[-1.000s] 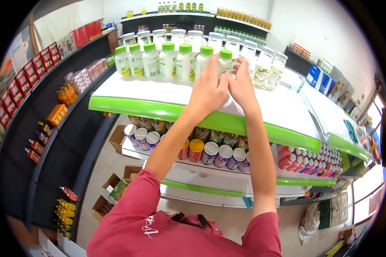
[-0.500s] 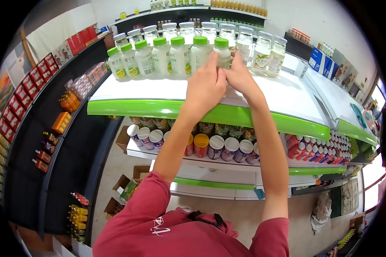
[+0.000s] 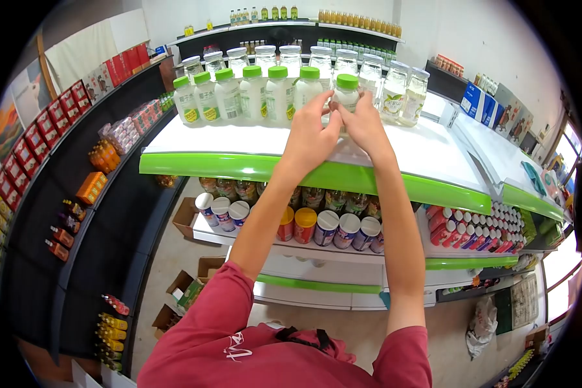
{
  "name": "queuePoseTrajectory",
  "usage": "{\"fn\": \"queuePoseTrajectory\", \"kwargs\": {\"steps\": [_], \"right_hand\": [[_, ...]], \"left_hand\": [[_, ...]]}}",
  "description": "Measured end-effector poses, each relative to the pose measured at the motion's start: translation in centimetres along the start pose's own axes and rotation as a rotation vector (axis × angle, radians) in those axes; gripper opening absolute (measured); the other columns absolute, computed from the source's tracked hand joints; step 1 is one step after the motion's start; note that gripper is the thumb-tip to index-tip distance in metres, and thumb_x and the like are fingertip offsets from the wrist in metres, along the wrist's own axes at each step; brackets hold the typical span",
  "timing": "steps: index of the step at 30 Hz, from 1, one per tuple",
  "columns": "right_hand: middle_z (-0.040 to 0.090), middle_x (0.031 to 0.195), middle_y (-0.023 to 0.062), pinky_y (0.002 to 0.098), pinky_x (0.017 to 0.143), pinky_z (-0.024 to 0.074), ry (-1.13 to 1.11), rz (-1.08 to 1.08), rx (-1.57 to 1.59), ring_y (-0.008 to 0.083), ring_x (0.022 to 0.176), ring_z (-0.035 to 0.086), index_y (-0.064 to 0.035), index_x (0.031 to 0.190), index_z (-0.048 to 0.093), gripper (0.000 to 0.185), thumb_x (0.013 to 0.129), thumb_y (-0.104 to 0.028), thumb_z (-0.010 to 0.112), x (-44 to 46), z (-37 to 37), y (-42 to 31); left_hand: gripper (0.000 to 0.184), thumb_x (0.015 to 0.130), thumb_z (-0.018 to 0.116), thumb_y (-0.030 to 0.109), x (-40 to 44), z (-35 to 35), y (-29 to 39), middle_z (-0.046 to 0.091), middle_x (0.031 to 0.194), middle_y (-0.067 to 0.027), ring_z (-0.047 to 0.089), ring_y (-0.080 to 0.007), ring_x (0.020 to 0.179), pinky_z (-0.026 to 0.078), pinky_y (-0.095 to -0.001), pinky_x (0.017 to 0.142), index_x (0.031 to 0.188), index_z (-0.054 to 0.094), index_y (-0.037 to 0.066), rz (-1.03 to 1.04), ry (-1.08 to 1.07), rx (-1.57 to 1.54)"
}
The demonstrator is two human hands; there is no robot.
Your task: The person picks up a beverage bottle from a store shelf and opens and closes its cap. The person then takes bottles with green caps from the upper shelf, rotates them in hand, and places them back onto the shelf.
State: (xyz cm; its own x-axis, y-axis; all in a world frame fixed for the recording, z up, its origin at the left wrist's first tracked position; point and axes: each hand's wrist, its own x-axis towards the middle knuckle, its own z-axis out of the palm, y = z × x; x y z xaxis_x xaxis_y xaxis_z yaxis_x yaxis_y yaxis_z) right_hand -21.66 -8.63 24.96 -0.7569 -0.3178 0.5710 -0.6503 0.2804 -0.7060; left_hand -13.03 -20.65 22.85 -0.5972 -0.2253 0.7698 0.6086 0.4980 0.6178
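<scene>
A small green-capped bottle [image 3: 347, 96] of cloudy pale liquid stands at the right end of a front row, on the top white shelf [image 3: 239, 139]. My left hand [image 3: 312, 132] grips its left side, fingers curled round it. On its right side, my right hand [image 3: 365, 126] is closed against it, and the two hands hide its lower part. To the left stand several matching bottles [image 3: 277, 94] with green caps. Behind them runs a row of clear glass bottles [image 3: 393, 90] with pale lids.
A green edge strip [image 3: 213, 164] lines the shelf front. Below are white-lidded canisters [image 3: 326, 226] and, to the right, red cans [image 3: 443, 233]. Dark shelving [image 3: 90, 239] with packaged goods curves along the left. Open cartons [image 3: 191, 288] and a plastic bag [image 3: 482, 326] lie on the floor.
The gripped bottle has shifted slightly toward me and to the right, away from its left neighbour, with both hands on it. The whole view has tilted up a little.
</scene>
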Motion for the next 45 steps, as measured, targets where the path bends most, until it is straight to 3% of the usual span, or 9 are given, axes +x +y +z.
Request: {"fn": "queuePoseTrajectory", "kwargs": {"steps": [6, 9, 12, 15, 18, 22, 30, 34, 45], "right_hand": [[0.07, 0.105, 0.0314, 0.0425, 0.087, 0.0546, -0.042, -0.04, 0.002, 0.0379, 0.099, 0.072, 0.0112, 0.134, 0.044, 0.06, 0.095, -0.028, 0.069, -1.7, -1.2, -3.1], [0.069, 0.116, 0.0257, 0.0388, 0.09, 0.0536, 0.121, -0.261, 0.081, 0.0293, 0.105, 0.07, 0.0073, 0.136, 0.046, 0.057, 0.096, -0.026, 0.068, -2.6, -1.3, -3.6], [0.065, 0.129, 0.0163, 0.0376, 0.098, 0.0498, 0.022, -0.137, 0.724, 0.0237, 0.116, 0.064, 0.0031, 0.141, 0.046, 0.058, 0.098, -0.027, 0.068, -7.6, -1.6, -5.2], [0.049, 0.148, 0.0109, 0.037, 0.113, 0.0376, -0.07, -0.075, 0.918, 0.0228, 0.135, 0.049, 0.0, 0.155, 0.034, 0.069, 0.098, -0.023, 0.066, -15.5, -1.4, -5.4], [0.036, 0.159, 0.0111, 0.0379, 0.12, 0.0282, -0.194, 0.0, 1.113, 0.024, 0.147, 0.037, -0.0028, 0.163, 0.021, 0.081, 0.095, -0.014, 0.063, -23.1, -1.6, -4.2], [0.039, 0.155, 0.0105, 0.04, 0.119, 0.0288, -0.32, 0.35, 1.125, 0.0239, 0.145, 0.039, -0.004, 0.16, 0.025, 0.084, 0.087, -0.011, 0.066, -28.7, -2.9, -3.0], [0.05, 0.139, 0.0072, 0.0349, 0.113, 0.0354, -0.245, 0.467, 1.229, 0.0192, 0.13, 0.048, -0.0045, 0.15, 0.039, 0.075, 0.084, -0.02, 0.072, -28.9, 4.4, -3.1], [0.052, 0.13, 0.0057, 0.0322, 0.105, 0.0406, -0.279, 0.353, 1.175, 0.0169, 0.121, 0.051, -0.0028, 0.144, 0.043, 0.067, 0.087, -0.027, 0.069, -28.5, 9.9, -5.1], [0.058, 0.108, 0.0038, 0.0281, 0.089, 0.0436, -0.709, 0.192, 1.247, 0.0133, 0.101, 0.054, -0.0005, 0.125, 0.056, 0.056, 0.085, -0.038, 0.06, -34.8, 24.9, -21.9]], "left_hand": [[0.044, 0.099, 0.054, 0.018, 0.0, -1.0, 2.6, 0.073, 0.11, -0.0269, 0.071, -0.0369, 0.111, 0.055, -0.0411, 0.091, 0.131, 0.06, -0.011, -0.18, -0.041, 0.115], [0.045, 0.101, 0.05, 0.016, -0.6, -0.5, 2.2, 0.068, 0.123, -0.0281, 0.065, -0.0389, 0.123, 0.049, -0.0406, 0.103, 0.137, 0.057, -0.009, 0.087, 0.094, 0.002], [0.047, 0.102, 0.045, 0.013, -2.8, -0.2, 4.0, 0.061, 0.138, -0.0284, 0.055, -0.0403, 0.136, 0.042, -0.0413, 0.112, 0.143, 0.053, -0.007, 0.422, 0.181, 0.123], [0.051, 0.103, 0.042, 0.016, -7.9, -1.2, 8.3, 0.054, 0.147, -0.026, 0.049, -0.0371, 0.142, 0.036, -0.0412, 0.117, 0.148, 0.048, -0.007, 0.214, 0.011, -0.242], [0.055, 0.103, 0.039, 0.025, -13.8, -2.3, 9.9, 0.055, 0.148, -0.0243, 0.052, -0.0371, 0.139, 0.036, -0.0408, 0.117, 0.147, 0.049, -0.008, 0.141, -0.105, -0.137], [0.057, 0.104, 0.036, 0.031, -20.3, -1.2, 8.6, 0.055, 0.147, -0.0253, 0.053, -0.039, 0.137, 0.038, -0.0442, 0.115, 0.144, 0.05, -0.007, 0.006, -0.149, -0.152], [0.05, 0.099, 0.04, 0.021, -22.7, -4.1, 6.8, 0.056, 0.144, -0.0292, 0.057, -0.0465, 0.13, 0.043, -0.0464, 0.111, 0.137, 0.056, -0.006, -0.147, 0.027, 0.126], [0.051, 0.101, 0.037, 0.026, -23.6, -7.8, 5.9, 0.059, 0.138, -0.0291, 0.061, -0.0466, 0.124, 0.046, -0.0458, 0.107, 0.133, 0.057, -0.007, -0.17, 0.187, 0.102], [0.06, 0.094, 0.045, 0.041, -32.4, -28.0, 12.3, 0.067, 0.129, -0.0209, 0.066, -0.029, 0.115, 0.05, -0.0377, 0.099, 0.127, 0.06, -0.006, -0.11, 0.664, 0.444]]}}
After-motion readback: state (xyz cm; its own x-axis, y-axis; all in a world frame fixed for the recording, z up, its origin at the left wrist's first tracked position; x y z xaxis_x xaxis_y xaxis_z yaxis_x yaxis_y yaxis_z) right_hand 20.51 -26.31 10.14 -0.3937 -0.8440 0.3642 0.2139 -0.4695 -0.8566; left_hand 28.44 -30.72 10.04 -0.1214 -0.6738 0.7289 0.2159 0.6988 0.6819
